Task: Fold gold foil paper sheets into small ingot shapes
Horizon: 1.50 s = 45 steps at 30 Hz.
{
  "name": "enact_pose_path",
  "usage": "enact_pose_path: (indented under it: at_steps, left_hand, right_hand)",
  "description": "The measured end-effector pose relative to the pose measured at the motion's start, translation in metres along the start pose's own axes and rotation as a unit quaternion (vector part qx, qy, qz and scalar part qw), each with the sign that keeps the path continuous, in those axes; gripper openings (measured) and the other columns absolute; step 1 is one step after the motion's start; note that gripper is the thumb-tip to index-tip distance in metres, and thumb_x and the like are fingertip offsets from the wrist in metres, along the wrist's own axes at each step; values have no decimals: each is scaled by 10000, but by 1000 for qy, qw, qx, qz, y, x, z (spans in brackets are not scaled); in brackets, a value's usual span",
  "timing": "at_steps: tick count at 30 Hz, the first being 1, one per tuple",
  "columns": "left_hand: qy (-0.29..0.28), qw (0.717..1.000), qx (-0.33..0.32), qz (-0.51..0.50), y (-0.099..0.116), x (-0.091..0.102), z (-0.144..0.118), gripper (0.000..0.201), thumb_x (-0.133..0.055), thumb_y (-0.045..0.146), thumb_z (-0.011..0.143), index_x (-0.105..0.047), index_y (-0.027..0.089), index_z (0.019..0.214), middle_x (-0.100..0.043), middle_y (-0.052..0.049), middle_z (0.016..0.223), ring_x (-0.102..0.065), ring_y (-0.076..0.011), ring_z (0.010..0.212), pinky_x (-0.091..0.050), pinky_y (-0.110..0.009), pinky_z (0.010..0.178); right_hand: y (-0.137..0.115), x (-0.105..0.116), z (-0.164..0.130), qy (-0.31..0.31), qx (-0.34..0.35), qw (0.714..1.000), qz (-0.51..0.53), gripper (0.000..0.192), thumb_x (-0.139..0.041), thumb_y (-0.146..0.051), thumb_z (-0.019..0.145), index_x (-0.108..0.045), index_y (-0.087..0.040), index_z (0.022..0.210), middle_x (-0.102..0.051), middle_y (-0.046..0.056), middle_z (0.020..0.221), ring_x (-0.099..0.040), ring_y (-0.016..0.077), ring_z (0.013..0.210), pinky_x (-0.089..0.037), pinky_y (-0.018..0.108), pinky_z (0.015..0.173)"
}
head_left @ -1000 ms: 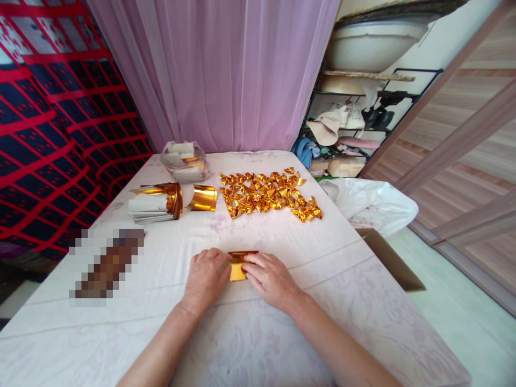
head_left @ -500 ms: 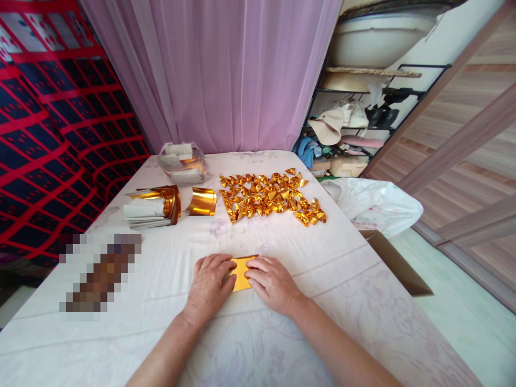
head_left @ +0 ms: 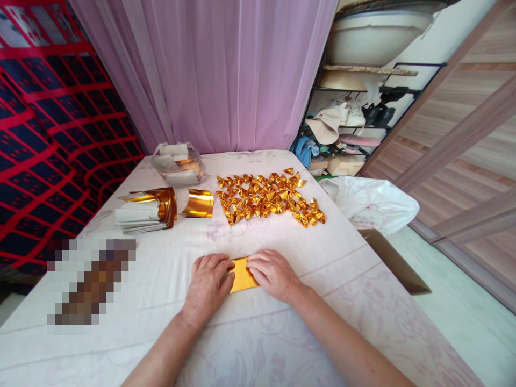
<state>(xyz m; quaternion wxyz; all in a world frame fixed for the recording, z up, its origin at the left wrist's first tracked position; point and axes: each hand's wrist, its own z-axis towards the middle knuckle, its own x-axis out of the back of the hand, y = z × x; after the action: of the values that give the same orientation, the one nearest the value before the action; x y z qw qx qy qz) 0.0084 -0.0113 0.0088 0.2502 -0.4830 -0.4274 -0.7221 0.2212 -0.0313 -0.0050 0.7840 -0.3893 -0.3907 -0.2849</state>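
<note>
A gold foil sheet (head_left: 242, 278) lies flat on the white cloth-covered table (head_left: 282, 333) near me. My left hand (head_left: 207, 287) presses on its left side, and my right hand (head_left: 273, 274) presses on its right side, fingers covering both edges. Beyond them, many folded gold paper pieces (head_left: 268, 198) lie in rows. Left of those, a curled gold sheet (head_left: 198, 203) sits beside a stack of gold and white sheets (head_left: 145, 209).
A clear plastic bag of paper (head_left: 177, 164) sits at the table's far left. A blurred patch (head_left: 91, 279) covers something at the left. A white plastic bag (head_left: 373, 201) and a cardboard box (head_left: 393, 260) lie off the right edge. A cluttered shelf (head_left: 350, 123) stands behind.
The gold sheet, partly raised at its top edge a second ago, now lies flat under both hands. My right hand has shifted slightly up and right, uncovering more of the sheet.
</note>
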Motion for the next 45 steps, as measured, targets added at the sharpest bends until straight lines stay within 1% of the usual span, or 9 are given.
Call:
enact_pose_path:
  at_steps: [5, 8, 12, 17, 21, 26, 35, 41, 45]
  left_hand:
    - [12, 1000, 3, -19, -5, -5, -1, 183, -539, 276, 895, -682, 258, 1007, -670, -48, 1144, -566, -235, 1072, -389, -432, 972]
    - [13, 1000, 3, -27, -6, -6, -2, 182, -535, 277, 899, -680, 259, 1008, -671, -48, 1137, -569, -234, 1068, -392, -434, 968]
    - [14, 999, 0, -35, -7, -5, -1, 184, -531, 269, 901, -678, 264, 1011, -669, -41, 1130, -568, -234, 1071, -393, -435, 966]
    - [15, 999, -4, -42, -8, -6, -1, 184, -542, 239, 889, -675, 268, 1013, -667, -37, 1128, -569, -238, 1073, -398, -436, 955]
    - [23, 998, -12, -49, -11, -9, -2, 183, -546, 223, 881, -672, 266, 1007, -668, -36, 1118, -569, -240, 1063, -400, -446, 942]
    - [47, 997, -27, -55, -13, -13, -2, 186, -563, 207, 860, -675, 271, 995, -674, -32, 1098, -577, -241, 1041, -413, -448, 925]
    - [52, 997, -27, -53, -12, -12, -2, 182, -566, 203, 857, -679, 268, 985, -677, -32, 1082, -583, -234, 1031, -421, -436, 916]
    - [53, 997, -30, -51, -14, -12, -2, 187, -564, 197, 855, -679, 266, 986, -676, -33, 1086, -587, -237, 1029, -419, -446, 916]
    - [51, 997, -30, -50, -14, -13, -2, 193, -572, 202, 852, -680, 274, 995, -678, -28, 1085, -590, -239, 1034, -424, -446, 917]
  right_hand:
    - [27, 10, 6, 97, -71, 992, -45, 244, -457, -174, 927, -692, -213, 980, -720, 50, 980, -620, 183, 916, -443, 320, 857]
    - [50, 27, 24, 118, -119, 981, -102, 266, -457, -161, 892, -662, -192, 1057, -696, 75, 1087, -579, 230, 1030, -416, 370, 927]
    - [81, 45, 62, 103, -192, 963, -159, 289, -470, -152, 874, -609, -182, 1126, -624, 96, 1278, -452, 269, 1256, -324, 444, 1039]
    - [106, 48, 102, 35, -244, 948, -202, 332, -428, -153, 913, -572, -160, 1212, -607, 144, 1293, -394, 287, 1323, -316, 466, 1017]
    - [114, 45, 111, 0, -276, 935, -225, 324, -407, -192, 943, -575, -178, 1219, -616, 151, 1263, -428, 277, 1296, -320, 447, 1004]
    - [119, 46, 108, -4, -288, 930, -229, 317, -415, -192, 934, -602, -197, 1190, -638, 135, 1223, -493, 265, 1224, -333, 426, 990]
    - [122, 45, 108, -9, -255, 940, -226, 368, -406, -200, 938, -587, -207, 1259, -610, 95, 1317, -394, 256, 1317, -293, 429, 1029]
    - [122, 38, 107, 7, -263, 938, -226, 369, -411, -217, 937, -590, -196, 1259, -643, 99, 1269, -427, 255, 1280, -314, 422, 1009]
    - [132, 52, 103, 45, -290, 929, -224, 380, -388, -223, 947, -564, -199, 1283, -614, 95, 1310, -432, 256, 1289, -313, 416, 1030]
